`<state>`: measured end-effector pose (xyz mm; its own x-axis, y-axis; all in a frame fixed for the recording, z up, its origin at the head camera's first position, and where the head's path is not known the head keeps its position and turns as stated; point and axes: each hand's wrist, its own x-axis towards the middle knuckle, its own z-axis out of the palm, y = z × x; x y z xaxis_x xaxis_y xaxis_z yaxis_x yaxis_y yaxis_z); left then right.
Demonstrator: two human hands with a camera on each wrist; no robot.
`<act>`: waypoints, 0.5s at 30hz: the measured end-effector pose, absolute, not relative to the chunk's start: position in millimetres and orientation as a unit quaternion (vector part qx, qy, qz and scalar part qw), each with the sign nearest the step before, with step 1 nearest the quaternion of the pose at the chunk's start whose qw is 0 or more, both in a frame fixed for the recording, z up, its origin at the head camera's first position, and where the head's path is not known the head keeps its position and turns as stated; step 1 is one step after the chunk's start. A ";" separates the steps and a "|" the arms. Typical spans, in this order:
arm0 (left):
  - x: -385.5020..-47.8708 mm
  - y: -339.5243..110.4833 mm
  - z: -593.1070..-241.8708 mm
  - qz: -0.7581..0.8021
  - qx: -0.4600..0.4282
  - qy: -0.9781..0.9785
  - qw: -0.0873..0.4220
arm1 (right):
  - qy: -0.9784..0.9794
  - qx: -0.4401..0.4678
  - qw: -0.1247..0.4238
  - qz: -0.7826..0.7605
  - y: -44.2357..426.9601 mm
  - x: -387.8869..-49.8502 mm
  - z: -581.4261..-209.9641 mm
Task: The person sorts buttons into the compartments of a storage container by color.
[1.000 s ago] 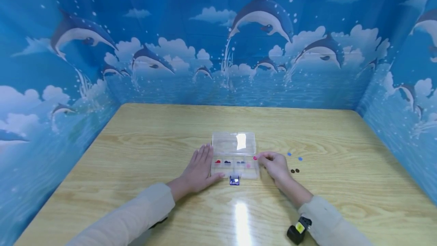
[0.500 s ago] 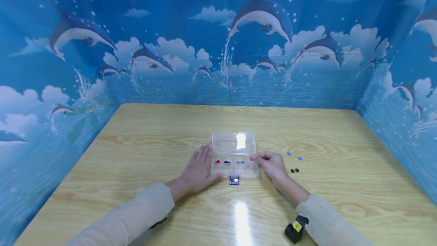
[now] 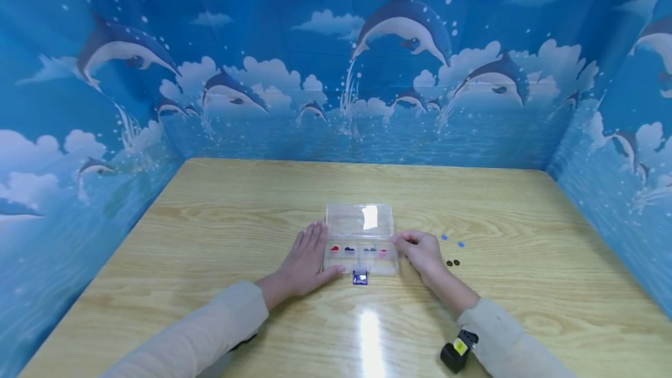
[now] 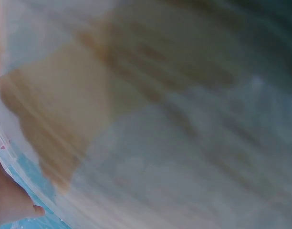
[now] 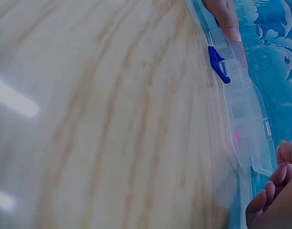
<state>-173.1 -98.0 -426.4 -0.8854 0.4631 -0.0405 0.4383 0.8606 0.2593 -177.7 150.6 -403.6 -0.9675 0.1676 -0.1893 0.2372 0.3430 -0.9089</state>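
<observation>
A clear plastic compartment box [image 3: 346, 269] lies on the table, its lid [image 3: 343, 217] folded back and its blue latch [image 3: 360, 277] at the front. My left hand [image 3: 303, 264] rests straight-fingered along the box's left side, thumb at the front edge. Beside the right edge, my right hand [image 3: 422, 252] has loosely curled fingers with nothing visible between them. In the back compartments are red pieces [image 3: 335, 248], dark blue pieces [image 3: 349, 249], grey-blue pieces [image 3: 370, 249] and pink button-like discs [image 3: 382, 254]. The right wrist view shows the box [image 5: 241, 102] from its front side.
Two blue discs [image 3: 461, 244] and two dark brown discs [image 3: 453, 263] lie on the wooden table [image 3: 252, 203] right of my right hand. A dolphin-print curtain [image 3: 294, 63] surrounds the table's back and sides. A black wrist camera [image 3: 455, 354] hangs at the right sleeve.
My right hand moved slightly left over the box with a pink disc and let it go in the back right compartment. It then drew back a little. The left hand stayed in place.
</observation>
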 end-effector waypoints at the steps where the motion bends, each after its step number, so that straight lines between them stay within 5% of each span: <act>1: -173.2 -97.9 -426.6 0.122 0.234 0.963 0.050 | 0.818 0.123 0.030 -0.561 151.3 -177.7 -402.5; 15: -173.8 -98.3 -427.7 0.120 0.242 0.962 0.042 | 0.824 0.097 0.023 -0.558 164.1 -176.5 -401.4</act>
<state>-173.8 -98.3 -427.7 -0.8794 0.4755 -0.0235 0.4550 0.8541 0.2520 -176.5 164.1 -401.4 -0.9803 0.1338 -0.1452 0.1844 0.3578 -0.9154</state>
